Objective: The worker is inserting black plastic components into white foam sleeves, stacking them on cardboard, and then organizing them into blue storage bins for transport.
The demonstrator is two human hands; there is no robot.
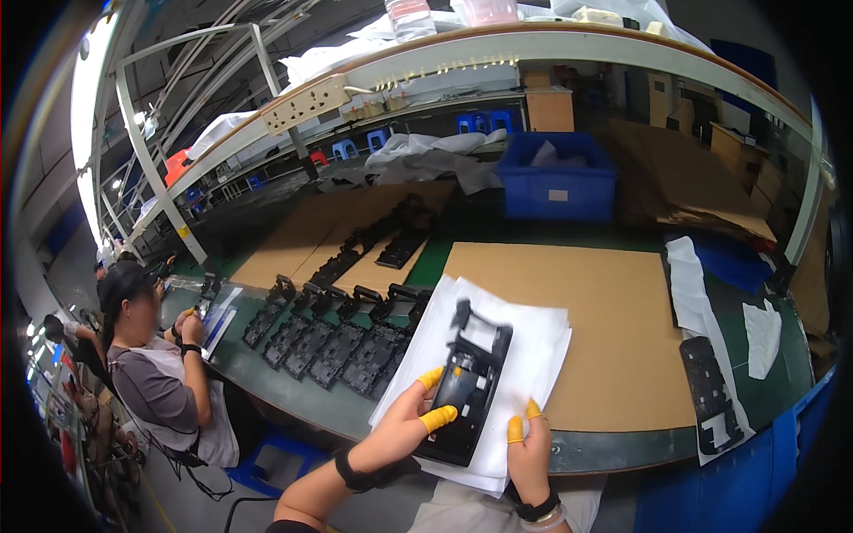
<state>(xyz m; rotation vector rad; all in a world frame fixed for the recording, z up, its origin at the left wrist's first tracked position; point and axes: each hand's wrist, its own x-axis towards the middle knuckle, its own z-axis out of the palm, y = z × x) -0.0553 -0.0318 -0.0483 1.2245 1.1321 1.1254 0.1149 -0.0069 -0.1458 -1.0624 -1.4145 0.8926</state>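
Looks like a mid-handling step on one black plastic frame (pixel 471 382): it sits tilted over the stack of white sheets (pixel 544 346) at the near side of the desk (pixel 613 442), with its bracket end pointing far. The left hand (pixel 402 429) has it, thumb on the face and a finger at the left edge, both in yellow finger cots. The right hand (pixel 530 451) is just right of it, half open with fingers up and nothing visible in it. Can't tell if it's brushing the paper. My read: the next move calls for the left to keep the frame steady so the right can get at the face cleanly.

As for the surface, it's a green-topped desk with a big cardboard sheet (pixel 613 338) right of the paper, a row of similar black parts (pixel 342 351) to the left, and a flat black panel (pixel 708 386) on the far right side. Blue bin (pixel 558 195) at the far edge, power strip (pixel 305 104) on the shelf rail above. Busy workshop, with a co-worker (pixel 151 391) seated at the left.
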